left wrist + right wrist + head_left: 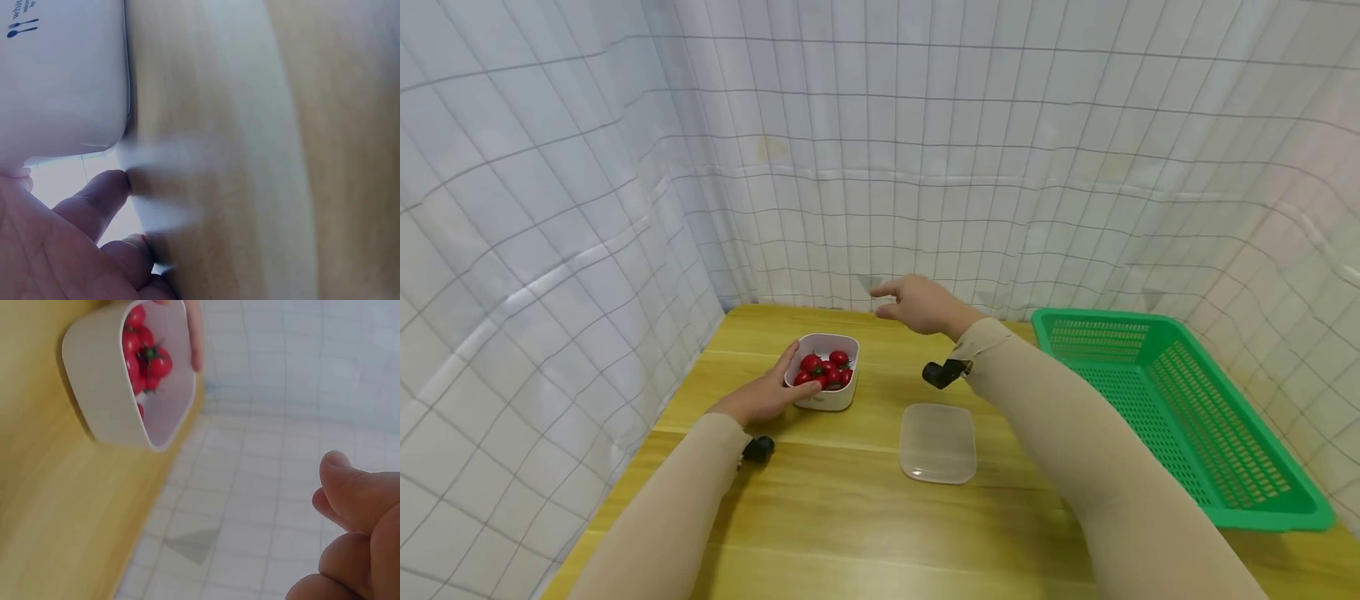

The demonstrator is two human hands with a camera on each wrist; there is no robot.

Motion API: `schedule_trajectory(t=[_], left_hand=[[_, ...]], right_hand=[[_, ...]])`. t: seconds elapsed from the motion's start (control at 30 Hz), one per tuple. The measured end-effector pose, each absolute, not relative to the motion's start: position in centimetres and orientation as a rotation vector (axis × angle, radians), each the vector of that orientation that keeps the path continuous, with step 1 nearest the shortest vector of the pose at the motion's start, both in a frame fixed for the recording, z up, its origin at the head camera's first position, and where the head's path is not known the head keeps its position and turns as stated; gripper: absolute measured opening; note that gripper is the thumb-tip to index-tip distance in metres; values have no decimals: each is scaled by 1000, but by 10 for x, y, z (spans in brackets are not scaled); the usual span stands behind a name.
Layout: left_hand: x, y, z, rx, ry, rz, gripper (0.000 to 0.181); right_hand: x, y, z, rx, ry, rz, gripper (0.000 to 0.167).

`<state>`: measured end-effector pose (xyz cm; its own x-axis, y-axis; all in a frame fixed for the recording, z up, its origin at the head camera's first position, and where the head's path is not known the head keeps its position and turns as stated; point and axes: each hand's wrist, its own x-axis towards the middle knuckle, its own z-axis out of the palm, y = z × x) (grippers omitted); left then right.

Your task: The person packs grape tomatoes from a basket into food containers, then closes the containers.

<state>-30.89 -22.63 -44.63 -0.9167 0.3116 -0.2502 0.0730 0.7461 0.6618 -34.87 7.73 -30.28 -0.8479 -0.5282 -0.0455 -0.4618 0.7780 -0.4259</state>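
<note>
A white square container with small red tomatoes inside stands toward the left rear of the table. My left hand holds it at its left side, the thumb over the front rim and a finger along the left rim. In the left wrist view, the other fingers lie low beside the container's wall. My right hand hovers near the table's back edge, right of the container. Nothing shows between its thumb and forefinger, and its other fingers are bent in the right wrist view.
A translucent square lid lies flat on the wooden table, front right of the container. The green plastic basket stands on the right, partly behind my right arm. A checked white curtain hangs around the back and sides.
</note>
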Motion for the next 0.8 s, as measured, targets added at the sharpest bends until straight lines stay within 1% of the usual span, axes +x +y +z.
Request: schedule_trajectory(t=[0.17, 0.4, 0.6, 0.8], left_hand=[[-307, -225, -448, 286, 2596, 968, 109], [-307, -225, -448, 291, 2602, 954, 109], [-308, -227, -446, 288, 2610, 926, 110], [-308, -225, -443, 286, 2607, 915, 110]], right_hand=[[-349, 118, -286, -706, 2886, -602, 46], [-346, 201, -277, -520, 2977, -613, 45], [-334, 275, -289, -388, 2989, -623, 45], [-319, 327, -316, -367, 2935, -589, 44]])
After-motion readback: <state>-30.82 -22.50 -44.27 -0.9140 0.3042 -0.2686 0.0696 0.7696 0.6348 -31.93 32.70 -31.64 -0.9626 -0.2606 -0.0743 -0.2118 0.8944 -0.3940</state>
